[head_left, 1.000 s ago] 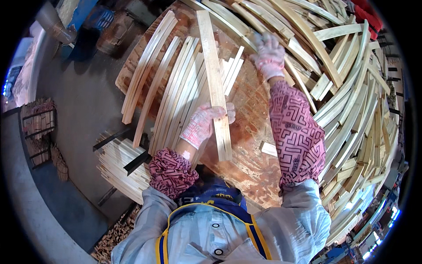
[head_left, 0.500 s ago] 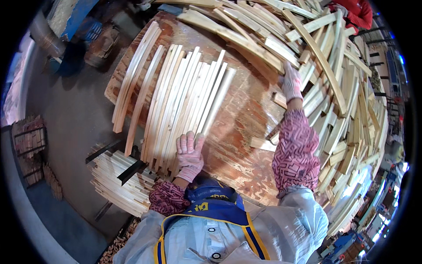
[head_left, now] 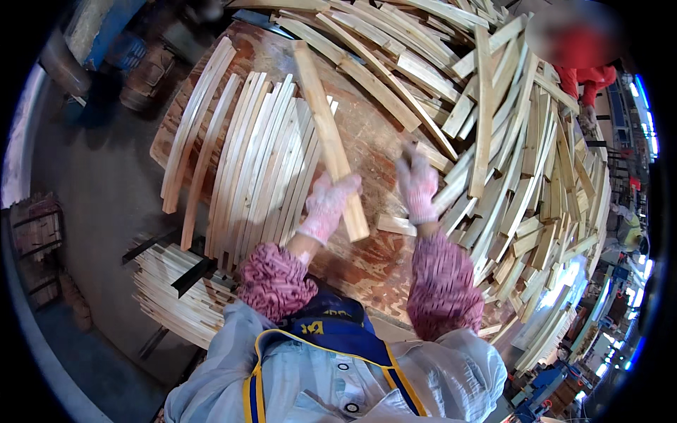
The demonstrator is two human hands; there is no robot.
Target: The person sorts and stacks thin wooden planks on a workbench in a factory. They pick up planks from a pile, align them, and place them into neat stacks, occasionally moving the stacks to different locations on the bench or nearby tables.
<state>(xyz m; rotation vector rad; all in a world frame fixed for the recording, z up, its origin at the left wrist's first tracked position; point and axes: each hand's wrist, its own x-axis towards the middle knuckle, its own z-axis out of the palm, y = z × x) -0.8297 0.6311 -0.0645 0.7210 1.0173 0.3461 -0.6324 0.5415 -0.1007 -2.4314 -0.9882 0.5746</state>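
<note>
My left hand [head_left: 330, 204], in a pale pink work glove, is closed around the lower part of a wooden slat [head_left: 323, 116]. The slat slants over the worktable, its far end leaning left across the sorted row. My right hand [head_left: 417, 185], gloved the same way, is lifted off to the right of it, slightly blurred. Its fingers look stretched out, with nothing visible in them. On the left of the table, pale wooden strips [head_left: 247, 162] lie side by side. By my right hand's wrist is a short wood piece [head_left: 396, 225].
A large jumbled heap of wooden slats [head_left: 515, 162] covers the right and far side of the worktable [head_left: 374, 271]. Below the table's left edge, more strips [head_left: 173, 289] are stacked on a rack with black metal arms [head_left: 194, 276]. A person in red [head_left: 589, 74] stands beyond the heap.
My left hand has left the sorted row and taken hold of a slat, now lying across it. My right hand has drawn back from the heap toward the middle.
</note>
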